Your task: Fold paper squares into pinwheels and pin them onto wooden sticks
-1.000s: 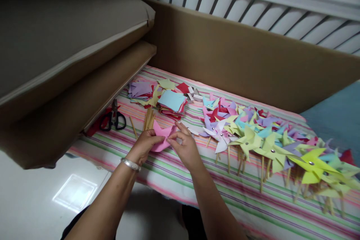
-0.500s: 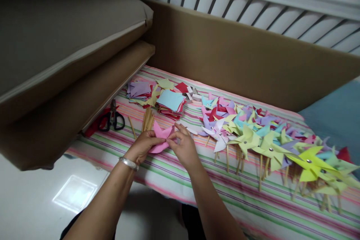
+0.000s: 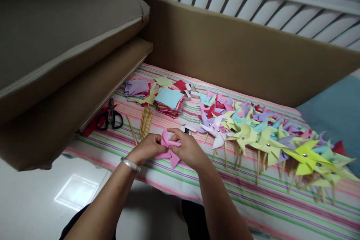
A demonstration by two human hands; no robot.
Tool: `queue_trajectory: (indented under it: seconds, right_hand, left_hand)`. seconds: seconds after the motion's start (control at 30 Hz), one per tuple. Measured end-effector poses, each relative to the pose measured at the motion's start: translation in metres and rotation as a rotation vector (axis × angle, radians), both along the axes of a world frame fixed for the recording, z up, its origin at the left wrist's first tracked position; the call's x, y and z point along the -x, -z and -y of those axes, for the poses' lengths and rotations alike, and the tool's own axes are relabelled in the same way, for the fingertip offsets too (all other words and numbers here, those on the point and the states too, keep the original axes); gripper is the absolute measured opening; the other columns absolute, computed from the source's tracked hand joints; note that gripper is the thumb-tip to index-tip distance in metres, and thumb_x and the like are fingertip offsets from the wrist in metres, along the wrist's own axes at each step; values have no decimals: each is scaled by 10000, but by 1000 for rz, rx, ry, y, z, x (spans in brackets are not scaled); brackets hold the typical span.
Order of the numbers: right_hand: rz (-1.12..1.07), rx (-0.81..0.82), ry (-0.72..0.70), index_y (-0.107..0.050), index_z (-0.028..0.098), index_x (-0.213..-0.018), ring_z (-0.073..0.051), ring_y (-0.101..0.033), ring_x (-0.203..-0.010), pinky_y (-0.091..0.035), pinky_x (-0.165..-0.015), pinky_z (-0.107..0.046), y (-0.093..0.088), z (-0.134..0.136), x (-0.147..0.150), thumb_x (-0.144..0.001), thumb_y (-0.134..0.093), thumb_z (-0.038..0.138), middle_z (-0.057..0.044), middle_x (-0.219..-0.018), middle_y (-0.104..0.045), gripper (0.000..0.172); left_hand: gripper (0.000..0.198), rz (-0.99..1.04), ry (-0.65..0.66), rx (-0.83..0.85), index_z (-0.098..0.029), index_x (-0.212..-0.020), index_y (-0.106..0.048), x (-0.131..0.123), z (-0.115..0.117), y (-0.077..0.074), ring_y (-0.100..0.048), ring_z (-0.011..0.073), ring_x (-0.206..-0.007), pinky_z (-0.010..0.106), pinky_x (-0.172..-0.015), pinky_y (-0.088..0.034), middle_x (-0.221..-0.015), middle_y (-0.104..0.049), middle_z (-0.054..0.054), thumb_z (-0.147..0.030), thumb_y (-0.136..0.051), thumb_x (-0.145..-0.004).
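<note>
No writing shows. Left hand (image 3: pixel 146 149) and right hand (image 3: pixel 188 149) fingers pinch closed on the pink paper pinwheel (image 3: pixel 168 148) (folded, stickless).

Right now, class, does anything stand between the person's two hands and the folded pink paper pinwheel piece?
Nothing visible does. The left hand and the right hand both pinch the folded pink paper pinwheel piece directly, over the striped cloth. The bundle of thin wooden sticks lies beyond it, apart.

Home bedroom, striped bedsheet (image 3: pixel 253 202) – slatted white headboard (image 3: pixel 253 11), brown cushions (image 3: pixel 56 45), tiled floor (image 3: pixel 33 191)
</note>
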State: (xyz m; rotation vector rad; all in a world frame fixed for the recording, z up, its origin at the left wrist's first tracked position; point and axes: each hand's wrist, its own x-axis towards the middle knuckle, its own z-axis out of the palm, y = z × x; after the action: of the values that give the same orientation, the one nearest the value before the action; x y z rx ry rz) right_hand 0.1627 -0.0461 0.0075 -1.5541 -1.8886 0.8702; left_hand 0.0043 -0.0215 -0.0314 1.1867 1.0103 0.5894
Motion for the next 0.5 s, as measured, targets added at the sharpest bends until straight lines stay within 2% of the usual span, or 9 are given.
queue_trajectory:
  seconds: [0.2,0.3,0.37,0.43,0.5]
  right_hand:
    - [-82,79,-14,-491,267,-1239,-133,-534,-625,-412,-593,-244,7,-2,-5,-640,-548,58,40,-683,-587,637]
    - [-247,155,19,-426,261,-1291,-105,-500,-552,-385,-530,-211,8,-6,-7,-651,-563,88,69,-621,-543,677]
    - [-396,195,102,-379,230,-1317,-97,-482,-511,-368,-492,-203,10,-10,-7,-653,-584,127,81,-592,-529,702]
    - [-544,206,221,-345,194,-1325,-104,-496,-503,-372,-479,-208,12,-14,-6,-636,-611,165,76,-597,-552,739]
    - [-667,187,327,-327,180,-1325,-114,-518,-510,-393,-491,-225,15,-17,-3,-616,-630,186,66,-618,-577,771]
  left_hand:
    - [86,-3,25,-12,-142,-610,-617,-2,0,2,-369,79,-437,220,-449,-231,-494,-479,-46,-220,-653,-596]
    - [170,101,-74,23,-139,-701,-634,0,-2,-3,-452,87,-488,210,-481,-301,-559,-538,-30,-229,-711,-579]
    - [309,215,-183,67,-152,-860,-640,2,-3,-9,-541,108,-579,212,-549,-373,-668,-606,-4,-247,-738,-583]
    - [395,340,-237,129,-171,-981,-621,2,-2,-15,-602,139,-688,242,-641,-431,-791,-650,30,-277,-734,-618]
    - [341,440,-222,193,-158,-948,-639,-2,0,-17,-620,156,-725,267,-684,-453,-823,-667,52,-296,-721,-647]
